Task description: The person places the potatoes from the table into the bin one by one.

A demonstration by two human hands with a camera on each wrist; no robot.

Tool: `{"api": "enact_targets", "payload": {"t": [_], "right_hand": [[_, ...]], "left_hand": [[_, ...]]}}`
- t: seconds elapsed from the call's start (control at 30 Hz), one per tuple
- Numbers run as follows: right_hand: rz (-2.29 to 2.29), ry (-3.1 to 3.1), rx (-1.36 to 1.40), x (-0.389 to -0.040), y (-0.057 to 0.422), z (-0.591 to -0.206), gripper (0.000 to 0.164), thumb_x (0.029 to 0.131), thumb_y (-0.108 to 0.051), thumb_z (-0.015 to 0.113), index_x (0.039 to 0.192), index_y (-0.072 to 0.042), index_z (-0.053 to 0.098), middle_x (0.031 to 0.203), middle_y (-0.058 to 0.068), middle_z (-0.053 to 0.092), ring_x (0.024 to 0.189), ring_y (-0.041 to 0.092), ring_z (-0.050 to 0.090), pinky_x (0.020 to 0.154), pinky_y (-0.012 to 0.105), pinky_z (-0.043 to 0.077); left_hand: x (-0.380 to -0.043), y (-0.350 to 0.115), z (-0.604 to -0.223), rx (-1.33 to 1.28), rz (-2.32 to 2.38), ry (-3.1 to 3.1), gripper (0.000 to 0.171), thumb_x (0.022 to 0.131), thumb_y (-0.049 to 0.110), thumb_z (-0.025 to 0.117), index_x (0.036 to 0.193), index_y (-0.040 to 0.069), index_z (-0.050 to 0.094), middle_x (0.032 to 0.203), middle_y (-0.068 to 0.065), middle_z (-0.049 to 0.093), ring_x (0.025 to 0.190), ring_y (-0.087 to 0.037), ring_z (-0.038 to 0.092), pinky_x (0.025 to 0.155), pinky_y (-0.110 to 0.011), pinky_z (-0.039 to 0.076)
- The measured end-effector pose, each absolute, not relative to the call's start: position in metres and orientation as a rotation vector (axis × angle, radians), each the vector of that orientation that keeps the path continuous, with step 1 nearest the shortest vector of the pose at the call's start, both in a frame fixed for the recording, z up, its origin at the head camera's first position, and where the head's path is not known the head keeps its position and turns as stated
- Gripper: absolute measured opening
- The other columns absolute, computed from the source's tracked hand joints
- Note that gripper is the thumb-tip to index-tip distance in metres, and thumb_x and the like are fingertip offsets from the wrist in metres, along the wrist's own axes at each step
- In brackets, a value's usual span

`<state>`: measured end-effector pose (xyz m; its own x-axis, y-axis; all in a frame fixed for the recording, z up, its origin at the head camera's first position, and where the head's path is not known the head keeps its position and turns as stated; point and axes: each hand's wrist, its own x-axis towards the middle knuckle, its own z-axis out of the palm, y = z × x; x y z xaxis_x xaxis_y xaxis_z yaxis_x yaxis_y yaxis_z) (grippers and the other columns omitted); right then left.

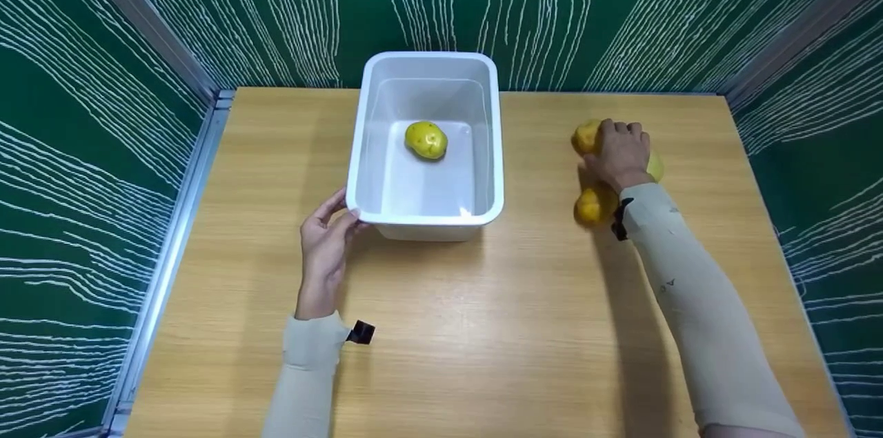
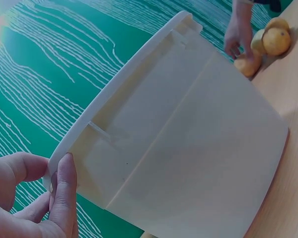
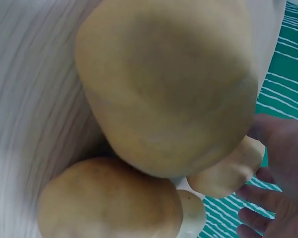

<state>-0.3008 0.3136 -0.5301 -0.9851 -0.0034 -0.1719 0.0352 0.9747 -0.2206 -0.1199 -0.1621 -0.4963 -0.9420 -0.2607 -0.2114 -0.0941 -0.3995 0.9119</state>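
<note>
A white plastic tub [image 1: 425,221] stands toward the back of the table with one yellow potato [image 1: 426,140] lying inside. My left hand [image 1: 325,248] pinches the tub's near left corner, thumb and fingers on either side of the rim [image 2: 69,139]. Over on the right, my right hand [image 1: 621,152] is among several potatoes. Its thumb and curled fingers are around the farthest potato [image 1: 586,137], which also shows between them as a potato [image 3: 228,171] in the right wrist view. Closer to the wrist lies another potato [image 1: 592,207]; a paler one [image 1: 655,165] is partly hidden by the hand.
Beneath everything is a wooden table [image 1: 441,341]. Green panels [image 1: 621,10] with white wavy lines enclose its back and sides, with metal framing [image 1: 172,217] along the left edge. Large potatoes [image 3: 164,89] fill much of the right wrist view.
</note>
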Motion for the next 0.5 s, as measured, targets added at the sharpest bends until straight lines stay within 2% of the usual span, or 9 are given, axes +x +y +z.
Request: {"api": "enact_targets", "payload": {"t": [0.23, 0.5], "right_hand": [[-0.320, 2.954, 0.002, -0.3046, 0.3102, -0.5286, 0.074, 0.100, -0.025, 0.071, 0.154, 0.007, 0.033, 0.152, 0.037, 0.041, 0.139, 0.055, 0.028, 0.124, 0.069, 0.024], [-0.387, 2.947, 0.051, -0.3017, 0.3117, -0.5329, 0.064, 0.103, -0.021, 0.070, 0.152, 0.006, 0.039, 0.149, 0.033, 0.044, 0.136, 0.050, 0.029, 0.123, 0.067, 0.027]], "left_hand": [[-0.1205, -0.1612, -0.4965, 0.489, -2.498, -1.647, 0.049, 0.095, -0.017, 0.058, 0.144, -0.011, 0.055, 0.122, -0.016, 0.055, 0.080, -0.015, 0.068, 0.075, -0.021, 0.065], [-0.1192, -0.1625, -0.4954, 0.510, -2.484, -1.684, 0.049, 0.096, -0.016, 0.057, 0.145, -0.011, 0.054, 0.124, -0.017, 0.054, 0.082, -0.014, 0.068, 0.075, -0.020, 0.065]]}}
